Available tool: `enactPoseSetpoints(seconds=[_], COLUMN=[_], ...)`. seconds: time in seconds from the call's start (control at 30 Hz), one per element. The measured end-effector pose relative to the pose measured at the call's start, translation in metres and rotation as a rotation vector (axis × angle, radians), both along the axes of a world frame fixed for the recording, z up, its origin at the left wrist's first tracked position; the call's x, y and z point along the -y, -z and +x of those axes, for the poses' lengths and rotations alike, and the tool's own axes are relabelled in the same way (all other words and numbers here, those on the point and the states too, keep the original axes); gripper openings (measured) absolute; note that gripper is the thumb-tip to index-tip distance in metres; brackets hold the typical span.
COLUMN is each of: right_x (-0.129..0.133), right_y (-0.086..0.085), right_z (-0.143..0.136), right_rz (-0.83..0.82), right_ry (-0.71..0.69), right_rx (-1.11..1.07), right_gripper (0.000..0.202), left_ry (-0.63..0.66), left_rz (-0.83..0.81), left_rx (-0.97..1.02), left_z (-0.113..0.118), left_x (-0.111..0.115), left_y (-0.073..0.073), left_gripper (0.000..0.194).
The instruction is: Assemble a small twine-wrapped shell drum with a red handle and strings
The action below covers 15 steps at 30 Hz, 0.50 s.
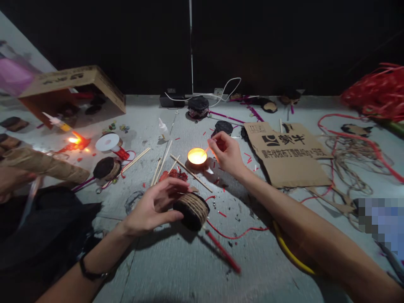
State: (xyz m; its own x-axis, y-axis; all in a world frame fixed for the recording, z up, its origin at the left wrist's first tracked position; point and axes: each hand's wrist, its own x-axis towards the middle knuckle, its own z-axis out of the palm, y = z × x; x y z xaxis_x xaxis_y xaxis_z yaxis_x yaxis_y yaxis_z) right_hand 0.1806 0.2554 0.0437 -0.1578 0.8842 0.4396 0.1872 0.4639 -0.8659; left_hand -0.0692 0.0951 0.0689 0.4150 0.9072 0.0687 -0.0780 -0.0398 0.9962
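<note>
My left hand [154,204] is beside a small black drum [192,210] with twine wrapped round its side. Its thumb and fingers are apart at the drum's left end; whether they touch it I cannot tell. A red stick [224,252] runs from the drum to the lower right, and a red cord [233,235] trails off nearby. Just right of a lit tealight candle [197,156], my right hand [225,153] is closed in a pinch. A thin, small end pokes from its fingertips towards the flame, too small to name.
Wooden sticks [158,168] and red scraps lie around the candle. Left are a white spool [107,143], another drum [107,168], a second flame [75,139] and a cardboard box [104,88]. Flattened cardboard [293,168] and tangled twine [347,164] lie right. Another person's hand [12,181] is far left.
</note>
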Motion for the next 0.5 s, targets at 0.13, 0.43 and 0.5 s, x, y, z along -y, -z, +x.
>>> enactPoseSetpoints(seconds=[0.13, 0.43, 0.5], right_x=[-0.004, -0.005, -0.004], right_y=[0.007, 0.010, 0.008], right_z=[0.003, 0.002, 0.001], right_rz=[-0.028, -0.004, 0.010], right_ry=[0.003, 0.006, 0.013], right_rx=[0.040, 0.024, 0.008], right_gripper=[0.022, 0.028, 0.032], left_ry=[-0.027, -0.057, -0.065], left_rz=[-0.004, -0.046, -0.037], left_rx=[-0.084, -0.128, -0.122], left_z=[0.006, 0.014, 0.013], left_x=[0.003, 0.003, 0.002], left_y=[0.005, 0.020, 0.021], left_gripper=[0.055, 0.042, 0.042])
